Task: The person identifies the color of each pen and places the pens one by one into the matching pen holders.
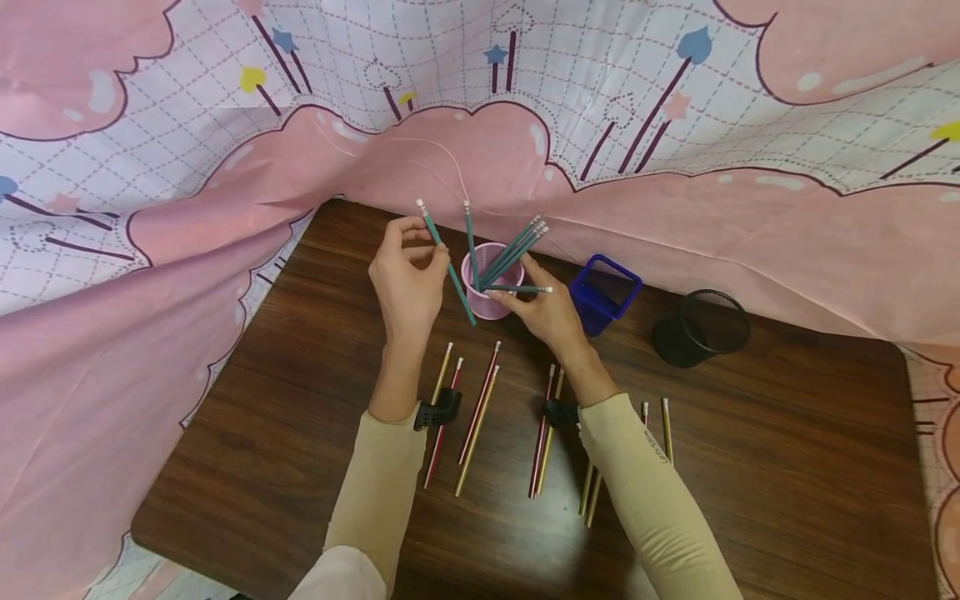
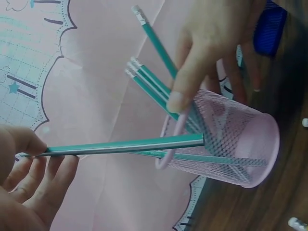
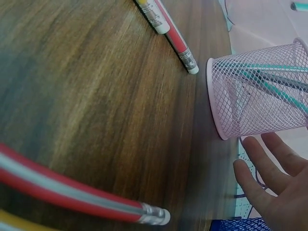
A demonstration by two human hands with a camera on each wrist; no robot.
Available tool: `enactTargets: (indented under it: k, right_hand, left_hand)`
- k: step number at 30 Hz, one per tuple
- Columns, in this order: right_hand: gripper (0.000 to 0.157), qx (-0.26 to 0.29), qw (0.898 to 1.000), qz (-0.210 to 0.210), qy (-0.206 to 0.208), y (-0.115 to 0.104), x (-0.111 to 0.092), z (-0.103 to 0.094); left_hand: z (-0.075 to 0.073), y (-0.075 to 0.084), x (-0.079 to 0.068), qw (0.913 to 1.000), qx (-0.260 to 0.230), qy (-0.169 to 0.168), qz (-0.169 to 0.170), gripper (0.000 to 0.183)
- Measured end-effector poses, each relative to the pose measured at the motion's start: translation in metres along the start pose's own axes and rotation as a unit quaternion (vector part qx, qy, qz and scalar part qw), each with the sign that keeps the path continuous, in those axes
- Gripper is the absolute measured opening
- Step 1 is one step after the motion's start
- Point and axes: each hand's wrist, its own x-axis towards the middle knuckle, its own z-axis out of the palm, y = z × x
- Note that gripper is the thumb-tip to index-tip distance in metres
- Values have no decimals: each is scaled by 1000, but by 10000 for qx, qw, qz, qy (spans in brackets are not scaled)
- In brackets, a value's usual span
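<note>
My left hand [image 1: 408, 283] pinches a green pencil [image 1: 458, 287] between thumb and fingers, its white eraser end up and its lower end beside the pink mesh pencil cup [image 1: 491, 309]. In the left wrist view that pencil [image 2: 130, 145] slants across in front of the cup's rim. Several green pencils [image 1: 517, 249] lean inside the cup, eraser ends up. My right hand [image 1: 553, 315] holds the cup at its right side, the thumb [image 2: 179, 100] at the rim by one tilted pencil. From the right wrist, its fingers [image 3: 262, 161] appear along the cup's side.
A blue mesh holder [image 1: 596, 310] and a black mesh cup [image 1: 684, 335] stand to the right of the pink cup. Red and gold pencils [image 1: 480, 421] lie in groups on the wooden table [image 1: 300, 400], nearer me. Patterned pink cloth [image 1: 675, 217] hangs behind the table.
</note>
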Motion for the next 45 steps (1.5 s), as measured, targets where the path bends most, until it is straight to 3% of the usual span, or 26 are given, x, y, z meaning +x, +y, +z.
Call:
enactTargets:
  k: [4, 9, 16, 20, 25, 35, 42, 45]
  right_hand:
    - [80, -70, 9999, 132, -62, -1, 0, 0]
    - [82, -182, 9998, 78, -22, -2, -1, 0]
    - [81, -203, 9997, 108, 5, 0, -2, 0]
    - [81, -210, 9998, -36, 47, 1, -2, 1]
    - [81, -172, 9997, 147, -4, 1, -2, 2]
    - [81, -164, 9999, 14, 43, 2, -2, 2]
    - [82, -239, 9995, 192, -41, 2, -2, 1]
    - [81, -222, 9996, 171, -41, 2, -2, 1]
  left_hand:
    - [0, 1, 6, 9996, -123, 186, 158, 29]
    - [-1, 5, 10, 9988, -310, 360, 117, 28]
    - [-3, 34, 12, 9973, -407, 601, 99, 26]
    - [4, 20, 21, 9964, -352, 722, 272, 25]
    - [12, 4, 30, 9965, -213, 740, 338, 27]
    - [21, -4, 28, 9983, -194, 488, 261, 28]
    - [27, -10, 23, 9992, -406, -25, -39, 30]
    - [28, -9, 22, 9992, -367, -178, 32, 34]
